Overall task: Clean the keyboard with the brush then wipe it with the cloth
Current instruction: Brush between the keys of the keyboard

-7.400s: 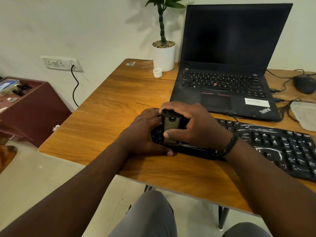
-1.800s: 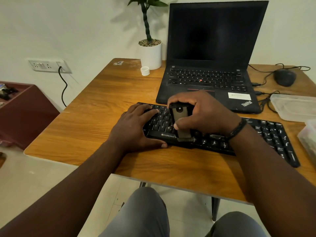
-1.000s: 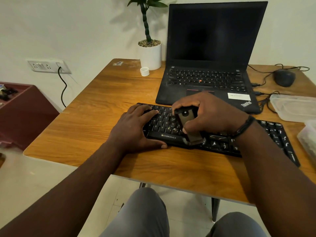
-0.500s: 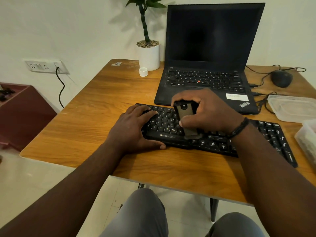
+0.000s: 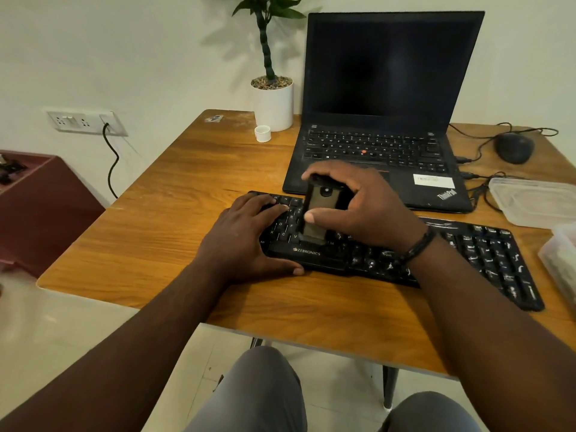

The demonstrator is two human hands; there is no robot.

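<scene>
Wooden surface [image 5: 174,219], brown grain, set against a white wall. Open black laptop [image 5: 383,120] at the back, screen dark, red nub among its keys. Black keyboard [image 5: 486,254] lies in front of the laptop, running left to right and angled slightly, white legends on the keys, "ZEBRONICS" printed on the front edge near its left end.

Containers: clear plastic tub [image 5: 536,201] at the right edge beside the laptop, lid on, contents not readable. A second clear container [image 5: 561,260] cut off by the frame at far right, contents unclear. White pot [image 5: 274,104] at the back left of the laptop holds pebbles and a green plant. Small white cap [image 5: 262,133] just in front of the pot.

Black mouse [image 5: 514,148] back right, cable trailing.

Left hand [image 5: 246,238] rests flat on the keyboard's left end, fingers straight over the keys, thumb along the front edge. Right hand [image 5: 358,207] grips the brush [image 5: 318,213] from above, fingers curled over its top, thumb across its face. Brush is dark, blocky, stands upright, lower end touching the keys in the keyboard's left half. Dark band on the right wrist.
</scene>
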